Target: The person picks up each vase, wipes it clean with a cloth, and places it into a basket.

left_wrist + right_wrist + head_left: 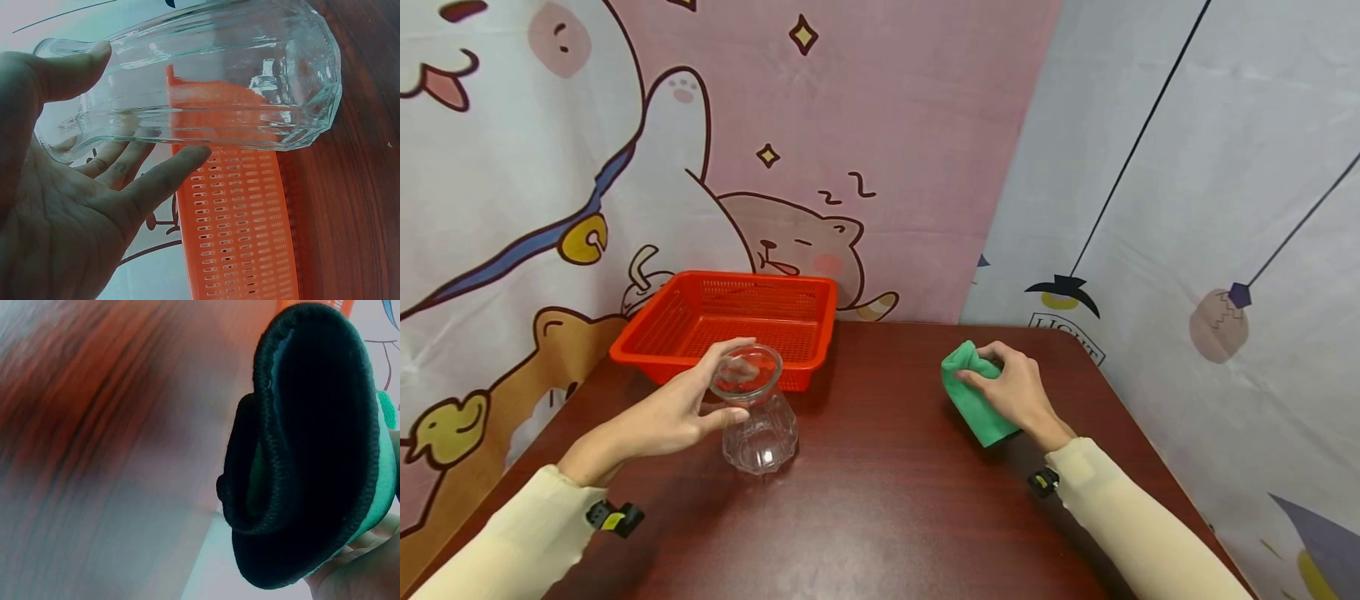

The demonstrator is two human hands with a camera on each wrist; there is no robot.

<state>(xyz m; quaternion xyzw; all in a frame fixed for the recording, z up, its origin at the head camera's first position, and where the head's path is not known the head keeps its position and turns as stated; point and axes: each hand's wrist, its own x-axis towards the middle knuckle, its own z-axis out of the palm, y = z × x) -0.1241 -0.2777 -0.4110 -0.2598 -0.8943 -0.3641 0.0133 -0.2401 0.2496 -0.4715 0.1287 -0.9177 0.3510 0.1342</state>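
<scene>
A clear ribbed glass jar [758, 421] stands upright on the dark wooden table [880, 517], in front of the red basket. My left hand [688, 404] curls its thumb and fingers around the jar's rim; the left wrist view shows the jar [212, 87] between thumb and fingers [162, 178]. My right hand [1011, 387] grips a folded green cloth [973, 396] lying on the table to the right. In the right wrist view the cloth [312, 456] fills the frame, rolled and dark in shadow, with my palm at the lower right.
A red perforated plastic basket [730, 321] sits at the back left of the table, also seen as an orange wall [237, 225] in the left wrist view. Printed fabric backdrops hang behind and to the right. The table's right edge runs close beside my right forearm.
</scene>
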